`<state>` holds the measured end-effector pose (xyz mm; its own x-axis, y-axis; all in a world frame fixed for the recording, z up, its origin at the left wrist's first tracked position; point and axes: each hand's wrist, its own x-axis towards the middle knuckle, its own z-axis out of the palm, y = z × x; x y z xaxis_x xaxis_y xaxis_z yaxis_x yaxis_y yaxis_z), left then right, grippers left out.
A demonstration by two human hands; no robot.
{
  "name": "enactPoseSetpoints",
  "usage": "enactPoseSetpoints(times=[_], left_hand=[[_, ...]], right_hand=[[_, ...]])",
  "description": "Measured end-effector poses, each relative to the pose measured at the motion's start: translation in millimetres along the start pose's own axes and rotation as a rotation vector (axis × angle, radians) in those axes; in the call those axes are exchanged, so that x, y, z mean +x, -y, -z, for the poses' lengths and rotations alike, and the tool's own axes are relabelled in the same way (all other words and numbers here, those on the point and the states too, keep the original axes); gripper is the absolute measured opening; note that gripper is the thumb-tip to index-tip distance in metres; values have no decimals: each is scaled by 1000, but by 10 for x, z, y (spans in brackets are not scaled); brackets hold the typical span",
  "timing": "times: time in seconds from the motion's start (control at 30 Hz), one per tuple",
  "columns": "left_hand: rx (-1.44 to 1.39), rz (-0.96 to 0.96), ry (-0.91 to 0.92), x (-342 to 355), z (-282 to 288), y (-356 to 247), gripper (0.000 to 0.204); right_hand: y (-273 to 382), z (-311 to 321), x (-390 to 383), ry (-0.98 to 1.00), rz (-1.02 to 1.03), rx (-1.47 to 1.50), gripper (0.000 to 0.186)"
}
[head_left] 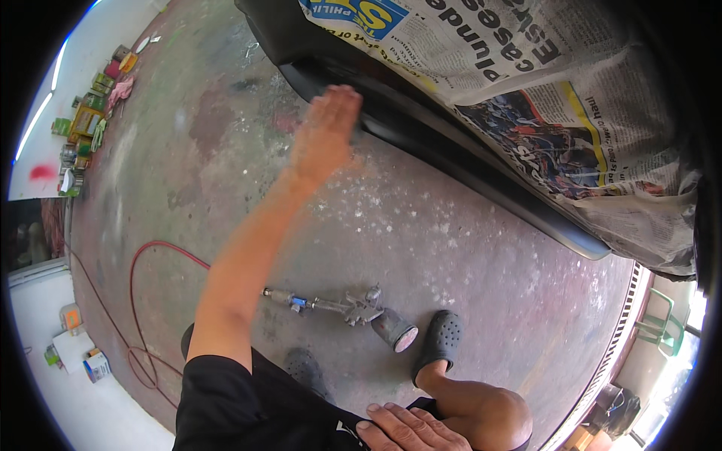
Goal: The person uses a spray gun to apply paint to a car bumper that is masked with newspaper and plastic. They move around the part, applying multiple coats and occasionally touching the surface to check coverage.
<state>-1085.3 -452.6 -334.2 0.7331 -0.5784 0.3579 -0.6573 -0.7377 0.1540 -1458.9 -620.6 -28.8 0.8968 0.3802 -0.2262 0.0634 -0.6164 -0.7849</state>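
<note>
My left hand [329, 128] reaches forward, slightly blurred, with its fingers stretched out flat. It is at the edge of a glossy black car body panel [451, 161], a long lower strip; whether the palm touches it I cannot tell. Newspaper sheets [496, 60] and clear plastic film cover the surface above the panel. At the bottom edge my right hand [414, 430] lies flat near my bent knee, holding nothing. On the floor between my feet and the panel lies a paint-stained spray gun [363, 307] with its cup tilted to the right.
A red air hose [154, 244] loops over the stained concrete floor [248, 150] to the spray gun. Several paint cans [86, 120] and rags line the left wall. Small boxes [96, 366] stand lower left. A green chair [662, 323] is at the right, beyond a floor grating [620, 361].
</note>
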Motion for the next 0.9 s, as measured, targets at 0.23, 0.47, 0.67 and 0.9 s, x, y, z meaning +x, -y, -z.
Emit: enactPoseSetpoints(times=[0.23, 0.47, 0.67, 0.9], left_hand=[[114, -74, 82, -83, -105, -102, 84], [152, 95, 18, 17, 67, 574, 83], [-30, -88, 45, -28, -324, -762, 82], [73, 23, 96, 88, -68, -396, 84]], right_hand=[[82, 154, 148, 90, -33, 43, 50], [17, 116, 12, 48, -51, 94, 51], [23, 198, 57, 90, 12, 78, 46], [17, 224, -352, -65, -103, 39, 51]])
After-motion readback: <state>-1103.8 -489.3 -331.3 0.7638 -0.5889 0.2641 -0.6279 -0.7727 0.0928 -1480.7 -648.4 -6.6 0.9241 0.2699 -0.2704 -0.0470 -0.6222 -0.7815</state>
